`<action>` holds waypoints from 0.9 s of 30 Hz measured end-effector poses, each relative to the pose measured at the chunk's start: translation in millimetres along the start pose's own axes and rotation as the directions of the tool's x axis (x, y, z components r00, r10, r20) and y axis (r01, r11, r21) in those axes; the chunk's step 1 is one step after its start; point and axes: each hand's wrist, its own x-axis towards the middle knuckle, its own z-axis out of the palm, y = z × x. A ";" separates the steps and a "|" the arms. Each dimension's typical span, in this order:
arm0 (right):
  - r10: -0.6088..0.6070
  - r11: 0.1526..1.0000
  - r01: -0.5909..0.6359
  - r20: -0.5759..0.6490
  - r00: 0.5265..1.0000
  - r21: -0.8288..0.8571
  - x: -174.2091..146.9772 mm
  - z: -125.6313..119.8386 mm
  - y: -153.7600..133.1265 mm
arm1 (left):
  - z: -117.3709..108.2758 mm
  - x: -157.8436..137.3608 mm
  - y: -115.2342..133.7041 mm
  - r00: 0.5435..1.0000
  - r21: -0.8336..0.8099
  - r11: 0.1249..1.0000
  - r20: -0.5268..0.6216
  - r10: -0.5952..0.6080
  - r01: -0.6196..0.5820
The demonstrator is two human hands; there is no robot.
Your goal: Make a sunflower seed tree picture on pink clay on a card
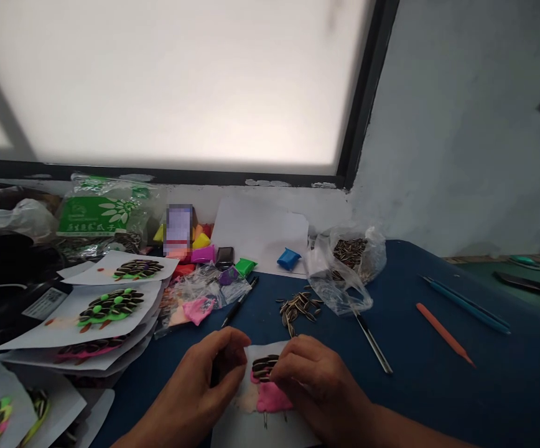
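Grey wall backs a blue table, where a sheet of paper lies between the hands, bearing pink clay topped with striped seeds. Left hand curls at the paper's left edge, right hand bends its fingers over the clay; I cannot tell whether either grips anything. Loose seeds lie just beyond, near a plastic bag
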 end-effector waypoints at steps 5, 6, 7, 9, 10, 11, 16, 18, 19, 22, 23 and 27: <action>-0.005 1.000 0.005 -0.003 1.000 -0.008 0.6 1.0 0.2 | -4.0 6.6 5.9 0.996 -0.066 0.995 0.062 -0.071 0.075; -0.007 1.000 0.007 -0.007 1.000 -0.013 0.9 1.2 0.0 | -4.8 7.9 6.6 0.994 -0.085 0.992 0.071 -0.085 0.091; -0.009 1.000 0.009 -0.011 1.000 -0.018 1.1 1.5 -0.2 | -5.3 9.0 7.2 0.993 -0.100 0.990 0.076 -0.095 0.102; -0.010 0.999 0.010 -0.016 1.000 -0.030 1.3 1.9 -0.5 | -5.7 11.2 7.8 0.991 -0.111 0.987 0.083 -0.104 0.113; -0.010 0.999 0.009 -0.014 1.000 -0.034 1.4 1.9 -0.6 | -5.6 12.3 7.9 0.991 -0.109 0.987 0.088 -0.106 0.115; -0.008 0.999 0.007 -0.011 1.000 -0.037 1.5 1.7 -0.8 | -5.3 13.3 7.9 0.990 -0.104 0.988 0.094 -0.107 0.116; -0.009 0.998 0.009 -0.006 1.000 -0.056 3.1 -0.5 -2.8 | -3.6 17.9 7.6 0.987 -0.065 0.991 0.114 -0.109 0.117; -0.004 0.998 0.004 -0.005 1.000 -0.064 3.6 -0.7 -3.8 | -4.0 19.3 7.9 0.986 -0.055 0.992 0.123 -0.110 0.117; 0.000 0.998 -0.001 -0.006 1.000 -0.068 3.6 -0.5 -4.1 | -4.4 20.0 8.1 0.985 -0.052 0.991 0.127 -0.113 0.120; -0.001 0.997 0.000 -0.015 1.000 -0.083 3.2 0.8 -4.2 | -5.6 22.5 9.0 0.984 -0.044 0.991 0.132 -0.120 0.127; -0.008 0.996 0.006 -0.020 1.000 -0.089 3.1 1.3 -3.9 | -5.7 23.4 9.2 0.984 -0.041 0.991 0.132 -0.121 0.127; -0.038 0.994 0.034 -0.040 0.998 -0.100 3.0 2.4 -3.1 | -6.0 26.1 9.9 0.984 -0.040 0.991 0.130 -0.123 0.129</action>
